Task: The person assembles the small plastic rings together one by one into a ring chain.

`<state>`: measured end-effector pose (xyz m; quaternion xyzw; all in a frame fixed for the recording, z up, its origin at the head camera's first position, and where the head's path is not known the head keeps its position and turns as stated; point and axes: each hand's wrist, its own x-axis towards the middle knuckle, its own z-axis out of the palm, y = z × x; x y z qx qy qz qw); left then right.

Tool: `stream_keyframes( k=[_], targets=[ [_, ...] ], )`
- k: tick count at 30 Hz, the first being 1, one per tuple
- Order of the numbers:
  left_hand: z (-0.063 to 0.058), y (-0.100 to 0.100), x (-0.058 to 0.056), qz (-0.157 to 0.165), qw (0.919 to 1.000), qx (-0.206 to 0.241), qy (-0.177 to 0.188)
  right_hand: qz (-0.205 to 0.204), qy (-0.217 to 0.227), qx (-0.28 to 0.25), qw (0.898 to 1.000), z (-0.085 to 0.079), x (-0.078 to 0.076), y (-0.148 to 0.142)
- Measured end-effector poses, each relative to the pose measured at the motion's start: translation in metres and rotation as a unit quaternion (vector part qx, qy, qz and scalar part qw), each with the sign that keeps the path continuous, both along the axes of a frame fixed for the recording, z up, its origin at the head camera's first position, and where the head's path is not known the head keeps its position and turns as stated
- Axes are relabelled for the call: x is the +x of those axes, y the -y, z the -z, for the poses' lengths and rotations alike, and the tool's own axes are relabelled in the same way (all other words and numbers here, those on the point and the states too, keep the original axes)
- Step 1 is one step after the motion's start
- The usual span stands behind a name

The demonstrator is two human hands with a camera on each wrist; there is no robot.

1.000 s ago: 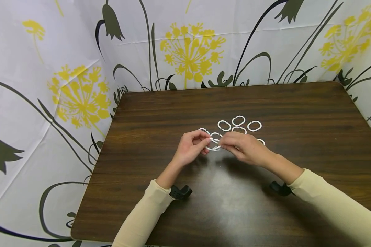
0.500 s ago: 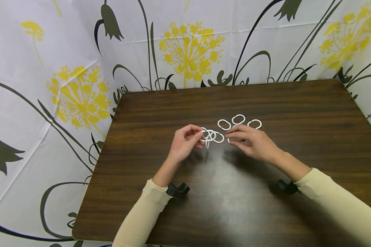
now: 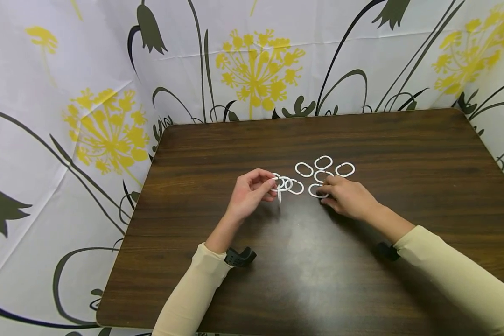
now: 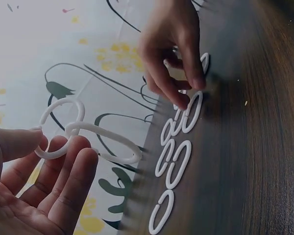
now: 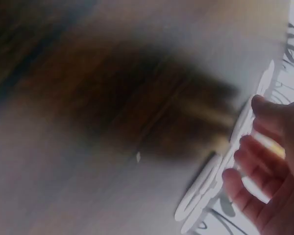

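Note:
In the head view my left hand (image 3: pixel 248 189) is raised over the table, left of the loose rings. Between its thumb and fingers it pinches a white oval plastic ring (image 4: pixel 63 101). A second white ring (image 4: pixel 105 132) is looped through that one and juts out to the right in the left wrist view. My right hand (image 3: pixel 349 196) is down at the table, its fingertips at the right end of a flat-lying white oval ring (image 3: pixel 310 191). Thumb and fingers stand apart around that end, which they partly cover. In the right wrist view the fingers (image 5: pixel 257 152) are spread beside the rings.
More white rings lie close by: a far one (image 3: pixel 323 156), one at the right (image 3: pixel 354 169), one at the left (image 3: pixel 296 169) and several others. They rest on a dark wooden table (image 3: pixel 218 144). A flowered curtain (image 3: pixel 185 28) stands behind it.
My right hand has let go of the linked rings, moved right and come down to a ring on the table. My left hand has shifted slightly left, still holding the linked rings.

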<state>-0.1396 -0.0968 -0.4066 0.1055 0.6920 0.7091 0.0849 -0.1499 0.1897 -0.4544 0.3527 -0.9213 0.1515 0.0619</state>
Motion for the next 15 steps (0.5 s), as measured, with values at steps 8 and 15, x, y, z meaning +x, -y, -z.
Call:
stream_keyframes(
  k=[8,15],
  targets=[
    [0.0027,0.0027,0.0001,-0.003,0.9999,-0.013,-0.004,0.027,-0.015,-0.002,1.0,0.0067,0.0017,0.0062],
    [0.0018,0.0041,-0.0012,0.0,0.9999,-0.013,-0.006,0.031,-0.026,0.006,0.999,0.0059,0.0031,0.0082]
  ],
)
